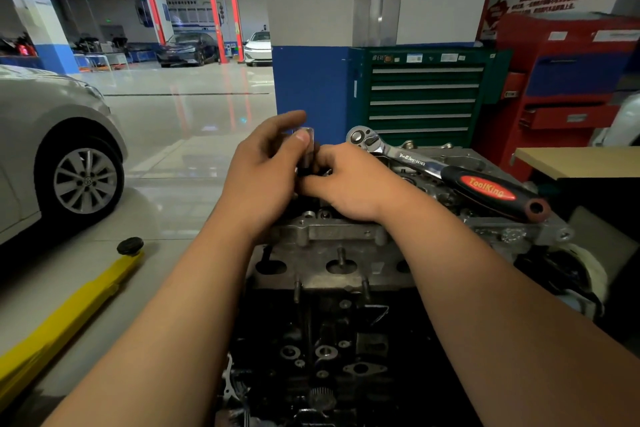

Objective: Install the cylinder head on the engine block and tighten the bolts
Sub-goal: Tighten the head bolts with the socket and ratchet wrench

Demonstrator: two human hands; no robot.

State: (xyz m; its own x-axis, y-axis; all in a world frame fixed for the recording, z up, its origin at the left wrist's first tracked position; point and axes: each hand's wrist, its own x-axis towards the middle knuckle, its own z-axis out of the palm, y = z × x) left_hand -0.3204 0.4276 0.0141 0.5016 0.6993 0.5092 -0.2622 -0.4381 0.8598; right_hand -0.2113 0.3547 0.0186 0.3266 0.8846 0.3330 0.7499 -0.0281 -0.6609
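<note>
The left grip (263, 166) has thumb and fingers closed round a short chrome cylindrical socket (307, 144), held upright. The right grip (349, 184), touching the left, is curled at the socket's dark lower end and seems to pinch it. What lies beneath those fingers is hidden. Two grips on one small piece suggests steadying and aiming, probably seating the socket on a bolt head by feel.

Directly under both grips sits the grey cast-aluminium cylinder head (332, 236), already resting on the dark, grimy engine block (329, 340) below it. Placing looks done and bolt work is in hand.

Just right of the right grip, the chrome ratchet wrench with a red-and-black handle (450, 177) lies across the head's top, parked within easy reach, likely for fitting to the socket. Well beyond it stands a green steel drawer cabinet (424, 97).
</note>
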